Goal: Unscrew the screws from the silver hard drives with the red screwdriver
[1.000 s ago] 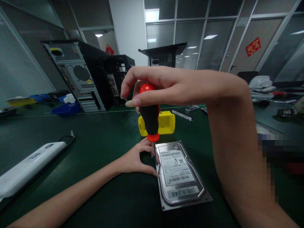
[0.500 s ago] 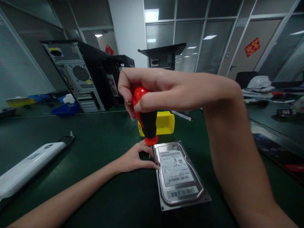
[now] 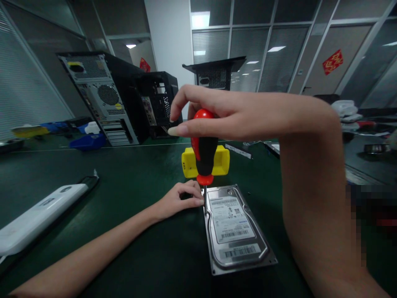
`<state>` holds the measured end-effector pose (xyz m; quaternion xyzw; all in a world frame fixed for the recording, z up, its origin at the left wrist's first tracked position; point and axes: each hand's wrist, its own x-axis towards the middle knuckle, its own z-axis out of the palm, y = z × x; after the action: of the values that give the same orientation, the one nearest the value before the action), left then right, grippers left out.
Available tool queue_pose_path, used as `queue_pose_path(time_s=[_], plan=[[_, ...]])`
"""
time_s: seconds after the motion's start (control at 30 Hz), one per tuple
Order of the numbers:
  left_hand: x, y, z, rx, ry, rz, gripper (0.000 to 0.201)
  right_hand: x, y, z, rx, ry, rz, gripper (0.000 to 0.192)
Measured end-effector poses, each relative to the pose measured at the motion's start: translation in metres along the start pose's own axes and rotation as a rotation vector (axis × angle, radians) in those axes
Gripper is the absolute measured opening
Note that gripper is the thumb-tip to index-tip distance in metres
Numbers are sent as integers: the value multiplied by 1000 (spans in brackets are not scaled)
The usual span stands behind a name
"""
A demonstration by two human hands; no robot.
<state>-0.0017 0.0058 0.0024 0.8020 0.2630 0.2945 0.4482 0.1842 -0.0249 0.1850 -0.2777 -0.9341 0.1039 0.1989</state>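
A silver hard drive (image 3: 232,219) with a white label lies flat on the dark green table. My right hand (image 3: 217,111) is bent over the top of a red and black screwdriver (image 3: 206,159), its handle between thumb and palm, fingers reaching forward. The screwdriver stands upright, its shaft coming down at the drive's upper left edge. Beside that edge, my left hand (image 3: 181,198) rests on the table with thumb and forefinger pinched at the shaft. The screw under the tip cannot be made out.
Behind the screwdriver sits a yellow bin (image 3: 221,161). Computer cases (image 3: 108,99) stand at the back left, a blue bin (image 3: 87,141) before them. A white power strip (image 3: 46,215) lies at left. A metal strip (image 3: 238,151) lies beyond the drive.
My right hand has shifted right, its fingers loosening and stretching out around the handle. The screwdriver is more upright, its shaft now visible. My left thumb and forefinger have drawn closer together.
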Motion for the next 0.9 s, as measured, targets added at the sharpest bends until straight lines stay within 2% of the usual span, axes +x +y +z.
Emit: queue_pose_path(time_s=[0.17, 0.27, 0.37, 0.6, 0.8, 0.9], plan=[[-1, -1, -2, -90, 16, -3, 20, 5, 4, -2, 50, -28, -111, 35], [-1, -2, -3, -112, -16, -7, 19, 5, 7, -5, 107, -93, -210, 26], [-1, -5, -3, -91, -65, 14, 18, 6, 6, -5, 164, -169, -250, 17], [-1, -2, 2, -44, -142, 62, 18, 14, -1, 3, 153, -116, -293, 19], [0, 1, 6, -109, -105, 75, 16, 9, -4, 2, 246, -109, -220, 26], [0, 0, 5, -108, -102, 73, 18, 5, -2, 0, 214, -104, -196, 27]])
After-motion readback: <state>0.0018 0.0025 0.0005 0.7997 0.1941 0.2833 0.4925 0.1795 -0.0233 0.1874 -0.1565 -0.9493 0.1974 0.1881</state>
